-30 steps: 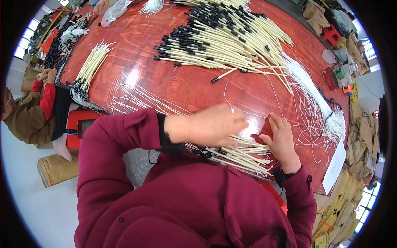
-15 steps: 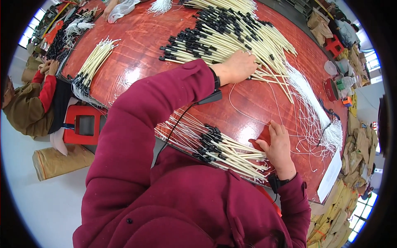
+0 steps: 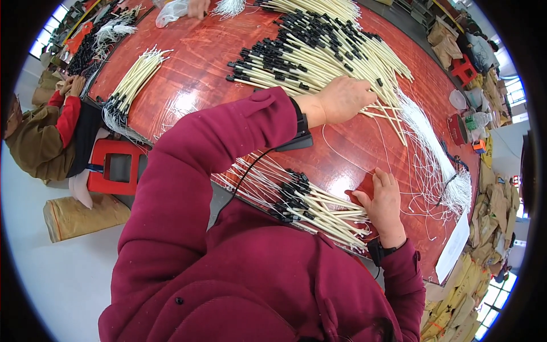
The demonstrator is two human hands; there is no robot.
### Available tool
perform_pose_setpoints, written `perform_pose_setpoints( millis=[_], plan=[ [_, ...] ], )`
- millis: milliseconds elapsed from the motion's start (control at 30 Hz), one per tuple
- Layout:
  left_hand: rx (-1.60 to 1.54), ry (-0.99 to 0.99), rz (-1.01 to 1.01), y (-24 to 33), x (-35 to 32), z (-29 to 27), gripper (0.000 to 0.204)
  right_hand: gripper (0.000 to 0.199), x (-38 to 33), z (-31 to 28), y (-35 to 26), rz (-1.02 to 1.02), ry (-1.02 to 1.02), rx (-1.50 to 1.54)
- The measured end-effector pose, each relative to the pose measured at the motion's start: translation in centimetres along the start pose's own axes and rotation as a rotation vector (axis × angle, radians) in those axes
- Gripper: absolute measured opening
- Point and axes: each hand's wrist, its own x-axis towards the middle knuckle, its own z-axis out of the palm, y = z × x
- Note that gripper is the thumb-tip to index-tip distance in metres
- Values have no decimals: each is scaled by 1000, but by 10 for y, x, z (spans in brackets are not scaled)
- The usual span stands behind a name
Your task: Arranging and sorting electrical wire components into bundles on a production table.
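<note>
The left hand (image 3: 345, 100) overlaps the rod pile (image 3: 319, 54), its grasp hidden and indeterminable, while the right hand (image 3: 386, 204) lies unclenched on the counter (image 3: 199, 54).

The single view looks from the wearer's head, through the left of two fisheye lenses worn side by side, steeply down and forward, upright and unmirrored. The maroon cloth coat (image 3: 250, 273) lies nearest, filling the lower part. Beyond it stretches the glossy red wooden bench (image 3: 211, 51), its edges curving, with the heap of pale, black-tipped sticks (image 3: 319, 51) farther off near the top. The wide lens also reaches a seated co-worker (image 3: 43, 139) at far left and stacked brown sacks (image 3: 464, 290) at far right, inside a dark round border.
</note>
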Motion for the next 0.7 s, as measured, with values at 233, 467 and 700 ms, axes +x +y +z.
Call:
perform_pose_setpoints(
  millis=[233, 467, 700],
  plan=[
    [-188, 163, 14, 13, -38, -28, 11, 61, -3, 1, 6, -21, -6, 29],
    [-233, 85, -109, -13, -113, -46, 13, 59, -13, -6, 22, -130, 6, 179],
    [-328, -53, -280, -10, -155, -62, 15, 56, -15, -3, 25, -171, -16, 256]
  ],
)
